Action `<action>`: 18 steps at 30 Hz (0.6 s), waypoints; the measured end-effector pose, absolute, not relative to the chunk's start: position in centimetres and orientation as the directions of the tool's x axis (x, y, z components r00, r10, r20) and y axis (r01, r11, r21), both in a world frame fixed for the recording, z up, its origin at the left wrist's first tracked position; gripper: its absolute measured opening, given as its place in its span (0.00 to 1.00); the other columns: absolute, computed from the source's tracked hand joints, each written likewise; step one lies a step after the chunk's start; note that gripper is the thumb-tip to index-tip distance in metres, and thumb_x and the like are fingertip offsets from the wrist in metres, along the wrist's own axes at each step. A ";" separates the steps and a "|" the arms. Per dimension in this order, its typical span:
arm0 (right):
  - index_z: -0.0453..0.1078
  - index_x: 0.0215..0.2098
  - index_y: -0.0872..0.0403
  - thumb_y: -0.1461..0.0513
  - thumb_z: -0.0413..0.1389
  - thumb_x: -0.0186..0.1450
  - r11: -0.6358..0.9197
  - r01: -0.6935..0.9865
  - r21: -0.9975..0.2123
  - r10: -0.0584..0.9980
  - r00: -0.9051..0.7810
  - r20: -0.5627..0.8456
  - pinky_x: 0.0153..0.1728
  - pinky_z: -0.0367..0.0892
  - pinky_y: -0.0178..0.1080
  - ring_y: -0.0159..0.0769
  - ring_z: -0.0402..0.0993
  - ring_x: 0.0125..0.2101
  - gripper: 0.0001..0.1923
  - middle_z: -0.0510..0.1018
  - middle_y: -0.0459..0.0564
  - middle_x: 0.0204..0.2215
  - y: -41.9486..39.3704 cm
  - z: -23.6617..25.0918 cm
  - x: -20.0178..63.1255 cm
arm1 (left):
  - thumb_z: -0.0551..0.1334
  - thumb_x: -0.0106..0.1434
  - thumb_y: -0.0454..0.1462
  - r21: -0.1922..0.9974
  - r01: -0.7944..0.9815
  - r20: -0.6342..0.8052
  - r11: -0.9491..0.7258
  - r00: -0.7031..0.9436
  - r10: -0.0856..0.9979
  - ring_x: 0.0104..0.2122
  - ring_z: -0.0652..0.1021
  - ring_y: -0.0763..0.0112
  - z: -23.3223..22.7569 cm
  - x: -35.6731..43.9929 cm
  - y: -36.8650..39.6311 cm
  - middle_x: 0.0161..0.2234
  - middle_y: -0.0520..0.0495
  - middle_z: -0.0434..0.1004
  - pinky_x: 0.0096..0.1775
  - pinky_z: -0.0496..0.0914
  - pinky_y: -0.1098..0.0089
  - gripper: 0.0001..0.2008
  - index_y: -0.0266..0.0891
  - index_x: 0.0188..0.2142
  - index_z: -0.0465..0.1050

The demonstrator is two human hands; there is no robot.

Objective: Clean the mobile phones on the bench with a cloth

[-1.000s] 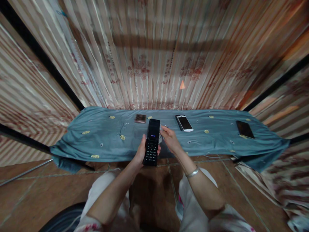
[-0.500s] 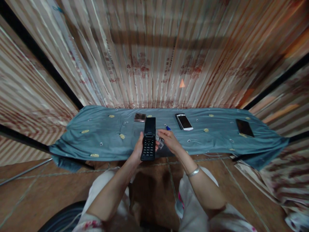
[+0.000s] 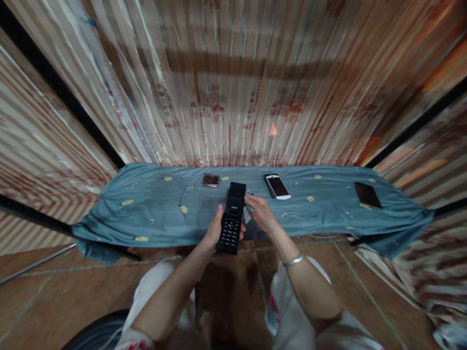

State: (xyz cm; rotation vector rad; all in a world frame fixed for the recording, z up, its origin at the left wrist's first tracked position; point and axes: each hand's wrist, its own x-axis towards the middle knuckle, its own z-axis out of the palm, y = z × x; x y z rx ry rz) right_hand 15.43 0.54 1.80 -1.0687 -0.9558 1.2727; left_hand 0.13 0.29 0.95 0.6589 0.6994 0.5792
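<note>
Hands meet over counter edge: left hand [image 3: 215, 232] wrapped around black flip phone [image 3: 231, 218], opened flat, dark screen, glossy slab with small keypad. Right hand [image 3: 260, 212] pinches small pale cloth [image 3: 247, 214] beside phone hinge, mostly hidden by fingers. Counter [image 3: 153, 204] draped in wrinkled teal fabric. White smartphone [image 3: 277, 186] and black smartphone [image 3: 368, 195] lie farther right; small blurred card [image 3: 211, 180] unreadable.

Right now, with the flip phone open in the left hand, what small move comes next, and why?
Probably bring the right hand onto the flip phone. The left hand grips its keypad half, and the right hand holds something small and unclear beside the hinge.
</note>
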 end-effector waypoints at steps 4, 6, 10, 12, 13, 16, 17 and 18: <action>0.74 0.28 0.53 0.50 0.63 0.49 -0.036 -0.346 -0.938 0.989 0.125 -0.084 0.21 0.62 0.30 0.29 0.71 0.21 0.16 0.78 0.43 0.24 0.7 1.8 15.7 | 0.40 0.62 0.58 0.714 -0.267 -0.395 0.648 0.610 0.687 0.17 0.75 0.67 0.6 0.3 0.3 0.21 0.40 0.75 0.20 0.66 0.71 0.36 0.31 0.28 0.72; 0.74 0.26 0.53 0.51 0.65 0.47 -0.003 -0.348 -0.938 0.988 0.144 -0.056 0.22 0.63 0.30 0.28 0.70 0.21 0.15 0.77 0.43 0.22 0.7 1.8 15.8 | 0.40 0.62 0.57 0.714 -0.266 -0.396 0.647 0.608 0.688 0.17 0.75 0.67 0.5 0.5 0.2 0.21 0.41 0.75 0.20 0.65 0.71 0.35 0.30 0.29 0.72; 0.72 0.23 0.53 0.50 0.64 0.48 0.015 -0.329 -0.944 0.992 0.121 -0.027 0.18 0.63 0.30 0.27 0.66 0.17 0.16 0.73 0.42 0.16 0.7 1.8 15.9 | 0.42 0.63 0.56 0.735 -0.292 -0.352 0.612 0.607 0.713 0.18 0.74 0.68 0.6 0.6 0.0 0.21 0.43 0.75 0.21 0.66 0.71 0.33 0.31 0.40 0.71; 0.72 0.23 0.54 0.50 0.64 0.49 0.011 -0.322 -0.947 0.995 0.102 -0.023 0.17 0.63 0.30 0.26 0.65 0.15 0.16 0.73 0.41 0.16 0.6 1.8 15.9 | 0.42 0.63 0.56 0.730 -0.304 -0.333 0.612 0.623 0.708 0.18 0.74 0.68 0.7 0.7 -0.1 0.21 0.43 0.75 0.21 0.66 0.71 0.33 0.31 0.44 0.70; 0.72 0.24 0.54 0.50 0.64 0.49 0.008 -0.323 -0.946 0.995 0.095 -0.024 0.17 0.63 0.30 0.26 0.65 0.15 0.16 0.73 0.42 0.16 0.6 1.8 16.0 | 0.42 0.63 0.56 0.720 -0.311 -0.329 0.620 0.634 0.700 0.18 0.74 0.68 0.7 0.7 -0.1 0.21 0.43 0.75 0.21 0.65 0.71 0.34 0.30 0.44 0.70; 0.72 0.26 0.54 0.50 0.64 0.49 -0.007 -0.342 -0.939 0.995 0.094 -0.042 0.17 0.64 0.30 0.26 0.67 0.17 0.16 0.75 0.42 0.19 0.7 1.8 16.2 | 0.41 0.63 0.57 0.681 -0.319 -0.333 0.659 0.667 0.666 0.18 0.74 0.67 0.6 0.9 -0.3 0.22 0.42 0.75 0.21 0.65 0.71 0.35 0.30 0.44 0.70; 0.72 0.26 0.54 0.50 0.64 0.49 -0.002 -0.349 -0.937 0.993 0.111 -0.043 0.17 0.64 0.30 0.27 0.67 0.17 0.16 0.75 0.42 0.20 0.8 1.7 16.4 | 0.40 0.63 0.57 0.672 -0.313 -0.340 0.671 0.675 0.655 0.18 0.74 0.67 0.5 1.0 -0.3 0.22 0.42 0.75 0.20 0.65 0.71 0.35 0.30 0.44 0.70; 0.72 0.26 0.54 0.51 0.64 0.48 0.009 -0.352 -0.936 0.990 0.134 -0.041 0.18 0.63 0.29 0.27 0.68 0.18 0.16 0.76 0.42 0.20 1.0 1.7 16.6 | 0.39 0.63 0.57 0.665 -0.302 -0.348 0.683 0.684 0.641 0.18 0.74 0.67 0.3 1.0 -0.4 0.21 0.42 0.75 0.20 0.65 0.71 0.36 0.30 0.44 0.70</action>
